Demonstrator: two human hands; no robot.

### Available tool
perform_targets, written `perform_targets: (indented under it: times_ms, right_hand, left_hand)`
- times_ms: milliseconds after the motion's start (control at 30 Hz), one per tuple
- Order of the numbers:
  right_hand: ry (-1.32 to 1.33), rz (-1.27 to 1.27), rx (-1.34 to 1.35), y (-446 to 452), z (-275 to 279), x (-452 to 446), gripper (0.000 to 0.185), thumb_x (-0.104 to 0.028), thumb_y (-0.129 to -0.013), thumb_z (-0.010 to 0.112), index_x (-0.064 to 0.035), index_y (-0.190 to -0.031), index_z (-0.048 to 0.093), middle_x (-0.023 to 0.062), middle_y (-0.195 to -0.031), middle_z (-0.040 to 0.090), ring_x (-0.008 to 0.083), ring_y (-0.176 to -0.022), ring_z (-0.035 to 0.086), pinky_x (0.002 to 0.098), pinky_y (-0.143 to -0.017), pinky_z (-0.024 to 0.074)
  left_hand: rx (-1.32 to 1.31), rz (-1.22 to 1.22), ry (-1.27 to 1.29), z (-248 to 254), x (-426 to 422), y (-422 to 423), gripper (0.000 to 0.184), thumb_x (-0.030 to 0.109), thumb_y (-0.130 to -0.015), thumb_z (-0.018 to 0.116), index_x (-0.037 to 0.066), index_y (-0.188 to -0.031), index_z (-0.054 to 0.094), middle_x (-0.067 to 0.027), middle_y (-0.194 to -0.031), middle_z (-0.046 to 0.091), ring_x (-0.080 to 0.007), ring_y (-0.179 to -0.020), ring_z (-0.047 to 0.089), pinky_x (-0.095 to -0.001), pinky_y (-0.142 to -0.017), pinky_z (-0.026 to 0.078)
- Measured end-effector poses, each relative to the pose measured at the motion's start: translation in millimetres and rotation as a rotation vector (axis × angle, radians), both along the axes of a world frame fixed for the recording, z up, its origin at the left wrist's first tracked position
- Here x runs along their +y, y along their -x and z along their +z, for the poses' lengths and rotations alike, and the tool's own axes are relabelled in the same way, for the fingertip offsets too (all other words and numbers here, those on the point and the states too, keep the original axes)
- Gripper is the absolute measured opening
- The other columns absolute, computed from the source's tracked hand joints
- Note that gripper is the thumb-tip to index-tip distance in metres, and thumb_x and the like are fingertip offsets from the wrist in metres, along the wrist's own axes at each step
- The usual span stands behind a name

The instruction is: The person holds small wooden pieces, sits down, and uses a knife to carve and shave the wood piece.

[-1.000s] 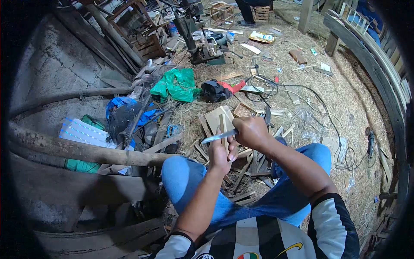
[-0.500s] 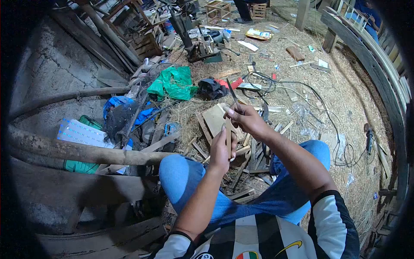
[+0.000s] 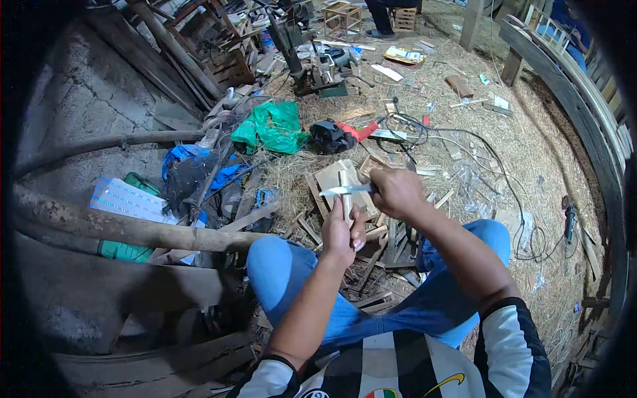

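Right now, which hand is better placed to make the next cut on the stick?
Probably the right hand: it grips the knife, which lies across the stick. The left hand is occupied holding that stick.

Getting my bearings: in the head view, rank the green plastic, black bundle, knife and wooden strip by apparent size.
1. Green plastic
2. Black bundle
3. Knife and wooden strip: too alike to rank; both are partly covered.
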State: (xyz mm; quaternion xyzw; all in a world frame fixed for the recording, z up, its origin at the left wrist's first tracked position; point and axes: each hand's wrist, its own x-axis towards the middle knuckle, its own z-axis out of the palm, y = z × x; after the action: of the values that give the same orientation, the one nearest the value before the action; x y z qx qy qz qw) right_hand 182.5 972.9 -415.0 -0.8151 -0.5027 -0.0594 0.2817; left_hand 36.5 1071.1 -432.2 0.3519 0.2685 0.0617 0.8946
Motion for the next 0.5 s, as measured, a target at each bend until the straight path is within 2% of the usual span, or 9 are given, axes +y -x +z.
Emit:
perform_targets:
  times_ms: [67,133,300,500]
  right_hand:
    - [0.128,0.037,-0.035,10,-6,5,0.015,-0.022,-0.074,0.063,-0.0071,-0.075,0.062,0.0159,-0.068,0.065,0.0356,-0.062,0.066,0.0477,-0.055,0.0525]
    - [0.134,0.055,-0.045,17,-4,8,0.018,-0.026,-0.076,0.062,-0.0076,-0.075,0.063,0.0161,-0.068,0.066,0.035,-0.063,0.067,0.0475,-0.053,0.0526]
    - [0.243,0.034,-0.01,24,-2,11,0.022,-0.029,-0.076,0.062,-0.0071,-0.075,0.062,0.0165,-0.071,0.067,0.0351,-0.064,0.068,0.0472,-0.053,0.0525]
    - [0.27,0.025,-0.014,24,-1,10,0.024,-0.03,-0.075,0.062,-0.0065,-0.075,0.061,0.017,-0.068,0.066,0.0361,-0.061,0.066,0.0476,-0.053,0.0516]
  left_hand:
    - [0.025,0.028,0.054,0,0,-1,0.05,0.054,-0.102,0.029,0.016,-0.075,0.046,0.0006,-0.048,0.036,-0.0128,-0.035,0.031,-0.0282,-0.036,0.027]
    - [0.05,0.053,0.107,-1,-1,-2,0.049,0.053,-0.103,0.03,0.016,-0.075,0.046,0.0,-0.048,0.037,-0.013,-0.033,0.03,-0.0283,-0.034,0.027]
    - [0.117,0.193,0.002,-4,-6,-5,0.048,0.052,-0.102,0.033,0.014,-0.076,0.047,-0.0005,-0.047,0.039,-0.013,-0.034,0.033,-0.0266,-0.035,0.027]
    - [0.113,0.12,0.06,-1,-8,-2,0.053,0.055,-0.102,0.033,0.013,-0.075,0.049,0.0018,-0.044,0.033,-0.0096,-0.033,0.029,-0.024,-0.033,0.025]
